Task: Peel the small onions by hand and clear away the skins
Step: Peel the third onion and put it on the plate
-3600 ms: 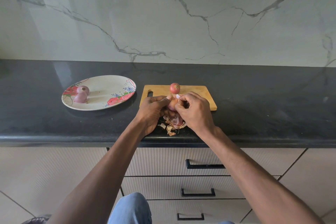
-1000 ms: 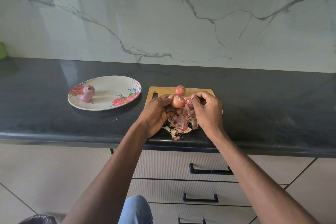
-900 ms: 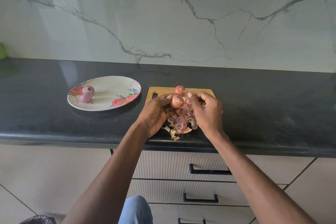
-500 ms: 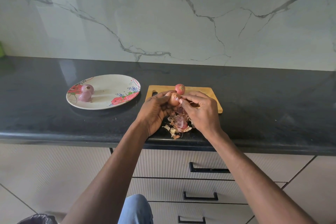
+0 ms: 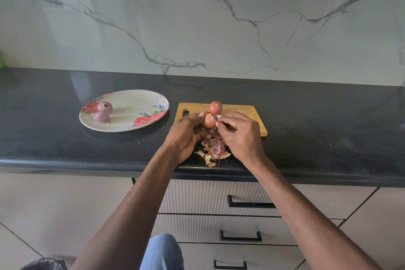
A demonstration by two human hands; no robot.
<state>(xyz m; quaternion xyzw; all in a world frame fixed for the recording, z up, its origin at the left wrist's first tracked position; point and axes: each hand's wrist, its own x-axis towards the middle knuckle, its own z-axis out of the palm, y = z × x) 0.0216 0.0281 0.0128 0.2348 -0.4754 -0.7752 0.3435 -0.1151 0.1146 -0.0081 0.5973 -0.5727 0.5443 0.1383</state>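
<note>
My left hand (image 5: 186, 136) grips a small brown-skinned onion (image 5: 208, 121) above the near edge of the wooden cutting board (image 5: 245, 114). My right hand (image 5: 240, 136) pinches a flap of skin at the top of that onion. A pile of loose onion skins (image 5: 215, 149) lies on the counter below and between my hands. One unpeeled red onion (image 5: 216, 107) sits at the back of the board. Two peeled purple onions (image 5: 103, 112) rest on the left side of the floral plate (image 5: 135, 116).
The black counter (image 5: 317, 133) runs the full width, with a marble wall behind. Its front edge is just below the skin pile. Drawers with black handles (image 5: 249, 204) sit under it. A dark bin bag (image 5: 43, 264) shows at the bottom left.
My right hand had pulled away to the right with a strip of skin, then came back to the onion and now pinches skin at its top. My left hand still holds the onion.
</note>
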